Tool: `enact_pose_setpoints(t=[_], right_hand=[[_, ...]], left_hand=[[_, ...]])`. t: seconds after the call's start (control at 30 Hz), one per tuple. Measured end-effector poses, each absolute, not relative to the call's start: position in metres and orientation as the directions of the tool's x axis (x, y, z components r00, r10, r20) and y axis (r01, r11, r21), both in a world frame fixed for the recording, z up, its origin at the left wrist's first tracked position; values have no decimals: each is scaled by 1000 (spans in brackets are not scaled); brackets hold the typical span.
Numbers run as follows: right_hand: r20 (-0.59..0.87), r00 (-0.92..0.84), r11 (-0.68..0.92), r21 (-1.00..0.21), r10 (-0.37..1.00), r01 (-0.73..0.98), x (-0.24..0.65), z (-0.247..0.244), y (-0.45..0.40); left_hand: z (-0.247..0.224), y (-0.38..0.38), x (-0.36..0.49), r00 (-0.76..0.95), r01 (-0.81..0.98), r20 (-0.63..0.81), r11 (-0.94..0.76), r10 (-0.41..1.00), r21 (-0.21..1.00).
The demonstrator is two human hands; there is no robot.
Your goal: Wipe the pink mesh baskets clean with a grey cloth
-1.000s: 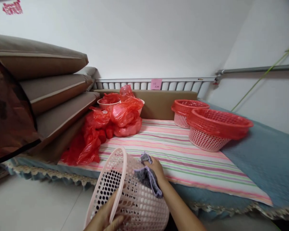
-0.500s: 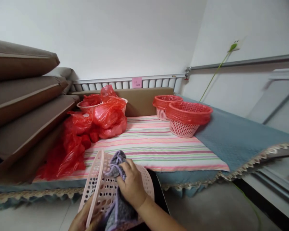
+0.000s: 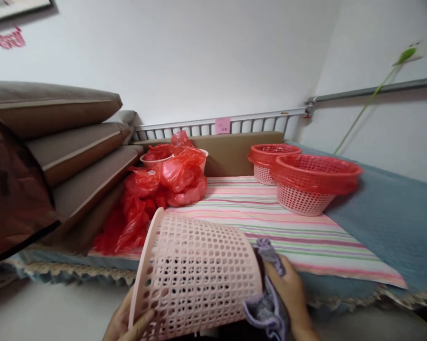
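Observation:
A pink perforated plastic basket [image 3: 199, 270] lies on its side low in front of me, its rim to the left and its base to the right. My left hand [image 3: 128, 315] is closed on the rim at the lower left, thumb on the outer wall. At the base end, my right hand [image 3: 286, 284] grips a grey-purple cloth [image 3: 268, 303], which hangs down beside the basket's bottom. The cloth is up against the base; the base's face is hidden from me.
Two pink baskets lined with red plastic bags [image 3: 302, 201] stand at right on a striped sheet [image 3: 231, 199]. Crumpled red bags [image 3: 178, 175] lie around another basket at left. Stacked cushions [image 3: 82, 132] rise at far left, and a railing [image 3: 185, 125] runs behind.
The basket has swung so its outer side faces me. My right hand and the cloth have moved right, from its wall to its base. The view has turned left.

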State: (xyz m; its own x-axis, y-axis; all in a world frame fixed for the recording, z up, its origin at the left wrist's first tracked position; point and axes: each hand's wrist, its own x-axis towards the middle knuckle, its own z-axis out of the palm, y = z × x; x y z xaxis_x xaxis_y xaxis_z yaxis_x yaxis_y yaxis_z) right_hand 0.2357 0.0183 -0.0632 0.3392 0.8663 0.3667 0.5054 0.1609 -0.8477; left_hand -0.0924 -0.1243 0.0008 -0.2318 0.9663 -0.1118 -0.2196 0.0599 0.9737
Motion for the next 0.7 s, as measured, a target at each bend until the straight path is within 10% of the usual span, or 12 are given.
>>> enact_pose_setpoints(t=[0.33, 0.7], right_hand=[[731, -4, 494, -457, 682, 740, 196, -31, 0], [659, -132, 587, -540, 741, 603, 127, -19, -13]], left_hand=[[-6, -103, -77, 57, -150, -44, 52, 997, 987], [30, -81, -59, -133, 184, 45, -20, 990, 983]])
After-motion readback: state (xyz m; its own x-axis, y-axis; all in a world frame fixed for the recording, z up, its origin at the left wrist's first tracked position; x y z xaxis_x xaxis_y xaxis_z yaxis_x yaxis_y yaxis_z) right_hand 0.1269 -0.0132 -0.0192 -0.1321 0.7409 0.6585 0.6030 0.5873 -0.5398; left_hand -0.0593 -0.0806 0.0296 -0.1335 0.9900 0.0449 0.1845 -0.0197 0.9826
